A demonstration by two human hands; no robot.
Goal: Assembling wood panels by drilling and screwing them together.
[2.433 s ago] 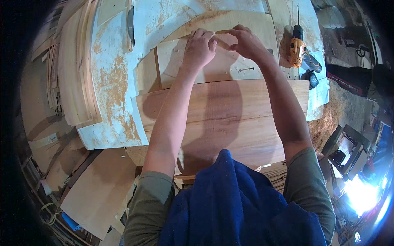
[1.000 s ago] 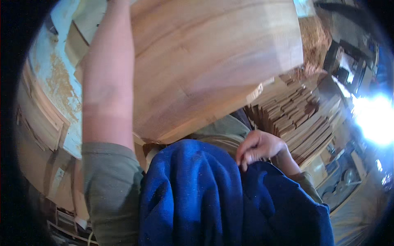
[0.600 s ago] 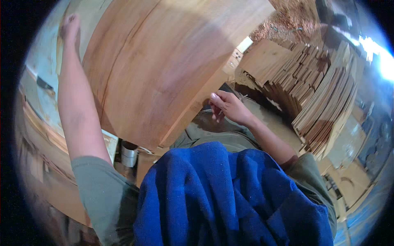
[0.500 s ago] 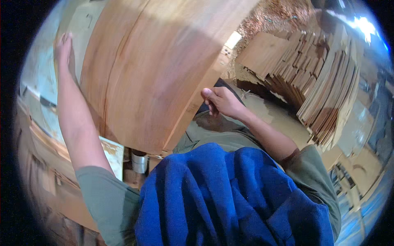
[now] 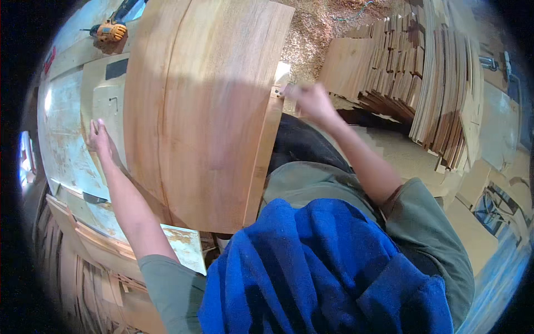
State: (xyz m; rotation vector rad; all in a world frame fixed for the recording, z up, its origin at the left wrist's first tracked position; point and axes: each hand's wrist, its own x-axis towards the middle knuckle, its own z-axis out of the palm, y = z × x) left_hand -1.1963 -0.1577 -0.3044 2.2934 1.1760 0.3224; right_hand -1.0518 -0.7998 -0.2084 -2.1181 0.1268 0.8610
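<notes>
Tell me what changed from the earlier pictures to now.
The right hand moved from near the lap up to the near edge of the big wooden panel and now touches it. The view swung back, bringing the yellow drill into sight. The left hand stayed at the panel's far side.

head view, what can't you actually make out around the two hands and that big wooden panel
- Right hand: motion-blurred at the wooden panel edge; any held item unreadable.
- Left hand: palm side hidden; contact with the worktable unclear.
- Panel's near end: covered by the blue cloth.
- Drill: too small for detail.
</notes>
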